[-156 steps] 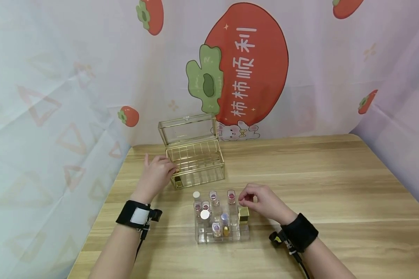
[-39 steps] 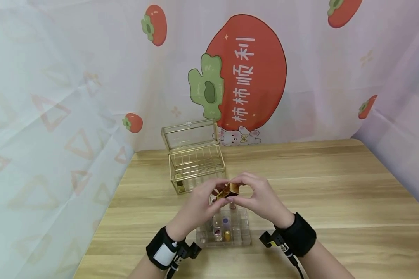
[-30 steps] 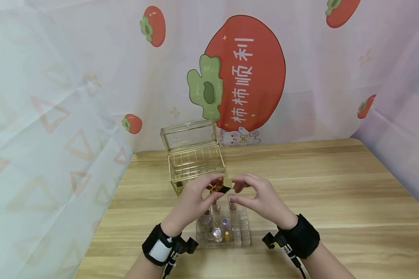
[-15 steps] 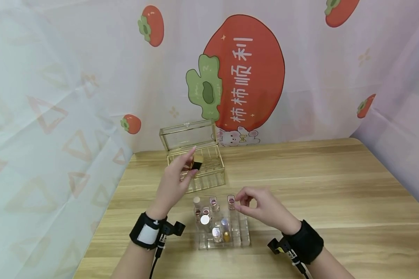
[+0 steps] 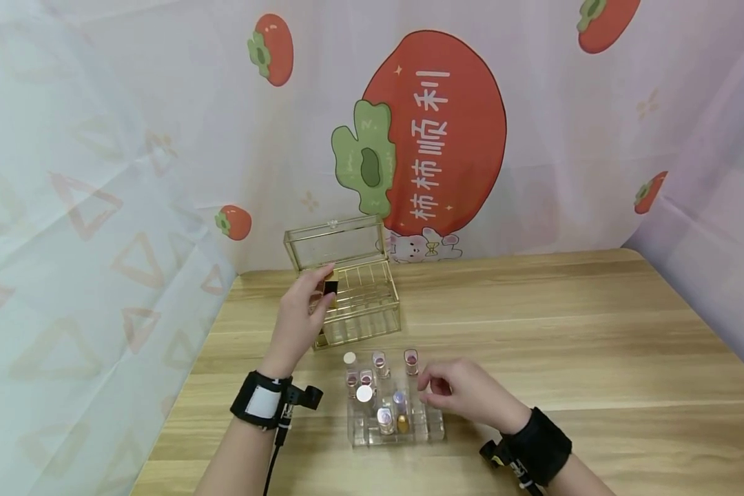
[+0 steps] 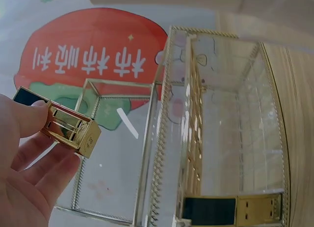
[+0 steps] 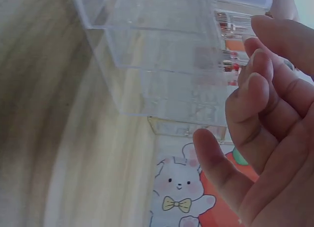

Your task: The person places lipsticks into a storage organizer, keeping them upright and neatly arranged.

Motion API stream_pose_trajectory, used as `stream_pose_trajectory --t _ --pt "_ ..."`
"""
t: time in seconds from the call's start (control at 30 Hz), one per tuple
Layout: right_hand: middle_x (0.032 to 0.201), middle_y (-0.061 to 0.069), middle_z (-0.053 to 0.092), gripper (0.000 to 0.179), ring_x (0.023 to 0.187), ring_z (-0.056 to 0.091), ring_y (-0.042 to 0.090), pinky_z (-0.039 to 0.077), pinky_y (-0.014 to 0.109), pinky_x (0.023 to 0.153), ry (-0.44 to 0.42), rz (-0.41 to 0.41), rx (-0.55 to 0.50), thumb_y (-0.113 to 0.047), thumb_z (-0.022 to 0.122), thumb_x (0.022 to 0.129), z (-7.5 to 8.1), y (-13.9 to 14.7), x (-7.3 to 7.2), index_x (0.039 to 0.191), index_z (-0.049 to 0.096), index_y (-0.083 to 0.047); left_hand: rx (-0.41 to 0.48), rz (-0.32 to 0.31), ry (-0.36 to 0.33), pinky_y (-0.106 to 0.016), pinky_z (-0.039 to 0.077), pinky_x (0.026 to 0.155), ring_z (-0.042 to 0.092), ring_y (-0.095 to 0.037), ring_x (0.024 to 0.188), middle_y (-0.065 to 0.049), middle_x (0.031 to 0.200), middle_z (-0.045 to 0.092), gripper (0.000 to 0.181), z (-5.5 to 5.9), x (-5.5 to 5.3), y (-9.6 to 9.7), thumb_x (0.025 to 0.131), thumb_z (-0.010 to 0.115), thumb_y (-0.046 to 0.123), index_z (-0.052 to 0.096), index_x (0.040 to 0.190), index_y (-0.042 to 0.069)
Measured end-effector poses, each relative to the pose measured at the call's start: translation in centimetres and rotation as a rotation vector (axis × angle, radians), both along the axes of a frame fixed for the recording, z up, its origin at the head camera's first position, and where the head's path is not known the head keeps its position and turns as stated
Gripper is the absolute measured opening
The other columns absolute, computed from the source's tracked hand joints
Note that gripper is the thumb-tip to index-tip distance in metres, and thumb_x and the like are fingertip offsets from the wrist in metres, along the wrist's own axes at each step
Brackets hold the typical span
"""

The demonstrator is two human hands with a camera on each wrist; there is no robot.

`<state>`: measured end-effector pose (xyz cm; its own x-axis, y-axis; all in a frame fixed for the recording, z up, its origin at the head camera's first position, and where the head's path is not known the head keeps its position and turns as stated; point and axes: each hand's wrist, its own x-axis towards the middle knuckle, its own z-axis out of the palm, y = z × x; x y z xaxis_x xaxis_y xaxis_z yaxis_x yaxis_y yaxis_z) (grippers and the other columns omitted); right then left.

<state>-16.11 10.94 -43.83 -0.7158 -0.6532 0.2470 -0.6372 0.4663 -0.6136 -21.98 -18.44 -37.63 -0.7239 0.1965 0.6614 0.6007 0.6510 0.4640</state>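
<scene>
Left hand (image 5: 294,317) pinches the tube (image 5: 331,288) at nine o'clock of the box (image 6: 159,163); right hand (image 5: 474,394), at four, has an empty, loosely curled grip. Tube seems light, stiff, slippery: take flat sides.

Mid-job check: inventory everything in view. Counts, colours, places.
Table: 1, wood-grained, below
Backdrop: 1, pale, red-fruit print, behind table
Rack: 1, clear, table's near half
Rack tubes: 9 visible, white, pink, purple, gold, in rack
Box: 1, clear, gold-framed, behind rack
Boxed tube: 1, gold-black, box's left end
Held tube: 1, gold-black, near box's left end
Strapped cameras: 2, black, one per wrist
Left hand: 1, pinching held tube
Right hand: 1, empty, rack's right side
</scene>
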Motion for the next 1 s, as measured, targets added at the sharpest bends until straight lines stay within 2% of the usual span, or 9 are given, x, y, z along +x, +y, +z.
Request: stream_pose_trajectory --t 0.1,0.4,0.57,0.7,0.87,1.0 --pt "0.060 -0.013 0.048 0.005 0.053 0.043 0.000 0.040 0.014 0.046 -0.012 0.005 -0.003 -0.015 0.073 0.082 -0.4 0.0 0.1 0.083 0.068 -0.015 -0.015 0.023 0.003 -0.040 0.059 0.077 0.059 -0.022 0.093 -0.015 0.113 0.061 0.051 -0.5 -0.4 -0.4 0.085 0.066 -0.005 0.053 0.132 0.006" --pt "0.058 -0.015 0.039 0.010 0.051 0.036 -0.002 0.031 0.013 0.047 -0.017 0.009 -0.004 -0.015 0.073 0.081 -1.2 -0.1 0.1 0.080 0.065 -0.020 -0.060 0.107 -0.011 -0.043 0.057 0.072 0.060 -0.022 0.085 -0.014 0.099 0.062 0.045 -1.7 -1.1 -1.1 0.083 0.070 0.001 0.055 0.126 0.005" --pt "0.058 -0.015 0.039 0.011 0.051 0.036 -0.002 0.031 0.013 0.047 -0.036 0.008 0.003 -0.014 0.073 0.081 -1.4 -0.1 0.0 0.080 0.065 -0.020 -0.082 0.121 -0.039 -0.045 0.054 0.068 0.060 -0.023 0.086 -0.014 0.100 0.063 0.044 -2.1 -1.3 -1.5 0.084 0.070 0.004 0.054 0.124 0.001" --pt "0.058 -0.014 0.040 0.010 0.051 0.037 -0.001 0.032 0.013 0.047 -0.060 0.013 -0.003 -0.013 0.073 0.081 -1.4 0.0 0.0 0.080 0.066 -0.018 -0.098 0.140 -0.089 -0.042 0.051 0.064 0.059 -0.022 0.083 -0.013 0.096 0.063 0.043 -2.5 -1.4 -1.7 0.085 0.070 0.007 0.054 0.124 0.003" --pt "0.058 -0.013 0.040 0.009 0.051 0.037 -0.001 0.031 0.013 0.048 -0.071 0.020 -0.008 -0.012 0.073 0.081 -1.3 0.0 0.0 0.080 0.066 -0.018 -0.112 0.141 -0.131 -0.045 0.053 0.072 0.059 -0.023 0.087 -0.013 0.097 0.063 0.043 -3.0 -1.7 -1.9 0.085 0.070 0.008 0.054 0.125 0.003" --pt "0.058 -0.013 0.040 0.010 0.052 0.037 -0.001 0.031 0.012 0.048 -0.072 0.023 -0.014 -0.012 0.073 0.081 -1.3 0.0 0.0 0.079 0.065 -0.018 -0.121 0.137 -0.150 -0.045 0.053 0.073 0.059 -0.024 0.089 -0.015 0.100 0.064 0.045 -3.2 -1.8 -2.1 0.084 0.070 0.006 0.054 0.126 0.002"
